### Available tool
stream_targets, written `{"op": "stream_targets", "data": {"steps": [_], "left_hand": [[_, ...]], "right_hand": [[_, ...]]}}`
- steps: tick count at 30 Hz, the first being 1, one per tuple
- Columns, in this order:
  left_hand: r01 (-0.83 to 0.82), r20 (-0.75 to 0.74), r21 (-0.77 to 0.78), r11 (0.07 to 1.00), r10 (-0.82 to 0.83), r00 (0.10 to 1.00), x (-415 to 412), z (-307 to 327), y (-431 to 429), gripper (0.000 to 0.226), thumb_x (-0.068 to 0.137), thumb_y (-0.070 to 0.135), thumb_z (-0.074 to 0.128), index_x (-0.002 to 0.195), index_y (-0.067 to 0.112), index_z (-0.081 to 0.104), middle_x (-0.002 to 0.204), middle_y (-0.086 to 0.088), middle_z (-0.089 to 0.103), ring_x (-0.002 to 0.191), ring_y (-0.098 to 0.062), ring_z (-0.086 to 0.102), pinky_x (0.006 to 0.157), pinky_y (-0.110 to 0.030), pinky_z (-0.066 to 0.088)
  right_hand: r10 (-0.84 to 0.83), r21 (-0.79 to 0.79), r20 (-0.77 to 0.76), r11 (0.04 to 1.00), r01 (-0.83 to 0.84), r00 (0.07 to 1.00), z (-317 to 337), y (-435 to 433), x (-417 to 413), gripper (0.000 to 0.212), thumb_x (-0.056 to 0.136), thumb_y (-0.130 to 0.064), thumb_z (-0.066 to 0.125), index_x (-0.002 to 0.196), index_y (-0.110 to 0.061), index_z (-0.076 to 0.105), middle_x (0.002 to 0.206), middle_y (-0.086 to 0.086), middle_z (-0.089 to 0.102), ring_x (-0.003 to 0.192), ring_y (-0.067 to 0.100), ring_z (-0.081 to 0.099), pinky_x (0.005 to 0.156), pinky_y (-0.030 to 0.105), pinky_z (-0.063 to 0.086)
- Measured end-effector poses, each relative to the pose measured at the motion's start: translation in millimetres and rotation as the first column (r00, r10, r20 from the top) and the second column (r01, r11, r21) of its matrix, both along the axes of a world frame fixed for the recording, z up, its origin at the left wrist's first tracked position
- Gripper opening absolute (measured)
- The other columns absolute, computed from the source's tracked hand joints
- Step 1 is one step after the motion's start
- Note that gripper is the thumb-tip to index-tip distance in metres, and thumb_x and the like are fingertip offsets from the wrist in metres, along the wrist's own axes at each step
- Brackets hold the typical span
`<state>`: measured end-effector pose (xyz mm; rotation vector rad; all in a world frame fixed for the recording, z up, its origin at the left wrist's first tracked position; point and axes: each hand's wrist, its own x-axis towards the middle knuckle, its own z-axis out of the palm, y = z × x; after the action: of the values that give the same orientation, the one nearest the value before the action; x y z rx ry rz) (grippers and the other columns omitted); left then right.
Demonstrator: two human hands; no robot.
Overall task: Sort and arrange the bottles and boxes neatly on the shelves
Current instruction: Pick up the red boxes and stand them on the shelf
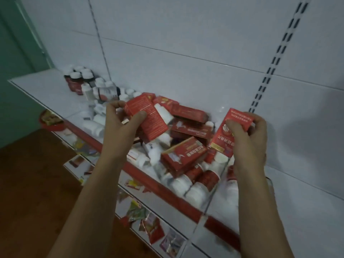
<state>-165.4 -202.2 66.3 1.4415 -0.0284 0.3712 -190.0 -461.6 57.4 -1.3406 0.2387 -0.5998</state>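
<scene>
My left hand (119, 123) grips a red box (149, 118), thumb across its front, above a jumbled pile. My right hand (247, 138) holds a second red box (226, 138) by its upper end, thumb on its face, lifted over the pile's right side. Beneath both hands, several more red boxes (183, 157) and white bottles (186, 185) lie mixed together on the white shelf (48, 86). A group of dark bottles with white caps (78, 79) stands upright at the shelf's back left, with small white bottles (96, 116) lying beside them.
The shelf has a red front strip (149, 181) and a clear divider (214, 187) on the right. Lower shelves (149, 226) hold loose packets. A red container (51, 121) sits below left. Slotted uprights (275, 62) run up the white back panel. A brown floor lies at left.
</scene>
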Motion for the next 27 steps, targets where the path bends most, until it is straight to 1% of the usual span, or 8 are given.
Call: {"op": "stream_targets", "data": {"steps": [4, 8, 10, 12, 17, 20, 22, 27], "left_hand": [[-0.128, 0.038, 0.204, 0.970, 0.123, 0.992, 16, 4, 99, 0.039, 0.091, 0.025, 0.074, 0.111, 0.024, 0.041, 0.108, 0.004, 0.061, 0.086, -0.016, 0.072, 0.064, -0.032, 0.061], [-0.243, 0.076, 0.441, 0.864, 0.234, 0.969, 18, -2, 203, 0.044, 0.082, 0.032, 0.080, 0.106, 0.026, 0.043, 0.091, 0.015, 0.063, 0.075, -0.001, 0.066, 0.056, -0.023, 0.058], [-0.259, 0.029, 0.510, 0.820, 0.285, 0.958, 18, -6, 249, 0.043, 0.079, 0.033, 0.082, 0.102, 0.030, 0.045, 0.087, 0.013, 0.065, 0.075, -0.005, 0.068, 0.056, -0.028, 0.060], [-0.268, -0.020, 0.539, 0.798, 0.330, 0.944, 20, -11, 290, 0.041, 0.079, 0.034, 0.082, 0.098, 0.035, 0.046, 0.093, 0.012, 0.064, 0.075, -0.009, 0.070, 0.054, -0.030, 0.060], [-0.341, -0.027, 0.553, 0.760, 0.426, 0.904, 38, -32, 370, 0.037, 0.085, 0.031, 0.080, 0.099, 0.042, 0.048, 0.096, 0.018, 0.060, 0.078, 0.002, 0.068, 0.047, -0.019, 0.054], [-0.352, -0.048, 0.584, 0.732, 0.463, 0.885, 59, -50, 405, 0.037, 0.085, 0.033, 0.078, 0.102, 0.044, 0.048, 0.087, 0.016, 0.061, 0.076, -0.012, 0.069, 0.048, -0.035, 0.059], [-0.357, -0.040, 0.617, 0.702, 0.480, 0.876, 79, -59, 426, 0.037, 0.085, 0.034, 0.079, 0.102, 0.044, 0.047, 0.084, 0.012, 0.063, 0.073, -0.015, 0.067, 0.052, -0.045, 0.059], [-0.329, -0.024, 0.632, 0.702, 0.442, 0.897, 155, -54, 473, 0.039, 0.085, 0.031, 0.080, 0.105, 0.039, 0.047, 0.092, 0.018, 0.063, 0.073, 0.004, 0.066, 0.050, -0.021, 0.056]], "right_hand": [[0.081, -0.138, 0.026, 0.987, -0.077, 0.996, 5, 103, 30, 0.037, 0.076, -0.028, 0.077, 0.105, -0.038, 0.057, 0.092, -0.017, 0.070, 0.084, 0.013, 0.072, 0.069, 0.034, 0.060], [0.199, -0.289, 0.037, 0.940, -0.180, 0.979, 6, 198, 63, 0.040, 0.077, -0.023, 0.082, 0.101, -0.037, 0.054, 0.094, -0.015, 0.069, 0.081, 0.005, 0.070, 0.063, 0.026, 0.058], [0.247, -0.351, 0.018, 0.909, -0.225, 0.969, 5, 242, 81, 0.043, 0.076, -0.021, 0.086, 0.100, -0.037, 0.054, 0.098, -0.017, 0.069, 0.085, 0.004, 0.071, 0.063, 0.027, 0.059], [0.295, -0.399, -0.011, 0.875, -0.275, 0.955, 6, 283, 99, 0.045, 0.076, -0.021, 0.087, 0.100, -0.039, 0.053, 0.104, -0.012, 0.068, 0.088, 0.006, 0.071, 0.064, 0.029, 0.061], [0.381, -0.508, -0.032, 0.790, -0.343, 0.924, 3, 372, 151, 0.043, 0.075, -0.020, 0.088, 0.098, -0.033, 0.054, 0.099, -0.018, 0.067, 0.086, -0.001, 0.068, 0.060, 0.018, 0.055], [0.402, -0.552, -0.050, 0.752, -0.361, 0.914, -6, 415, 184, 0.037, 0.075, -0.024, 0.088, 0.093, -0.028, 0.056, 0.090, -0.032, 0.063, 0.079, -0.008, 0.063, 0.061, 0.007, 0.046], [0.403, -0.580, -0.073, 0.727, -0.368, 0.912, -15, 439, 209, 0.035, 0.074, -0.028, 0.089, 0.087, -0.026, 0.056, 0.085, -0.027, 0.064, 0.072, -0.009, 0.060, 0.058, 0.005, 0.041], [0.402, -0.630, -0.178, 0.655, -0.418, 0.898, -24, 489, 277, 0.034, 0.072, -0.032, 0.089, 0.085, -0.028, 0.057, 0.090, -0.015, 0.067, 0.073, -0.005, 0.062, 0.053, 0.007, 0.041]]}}
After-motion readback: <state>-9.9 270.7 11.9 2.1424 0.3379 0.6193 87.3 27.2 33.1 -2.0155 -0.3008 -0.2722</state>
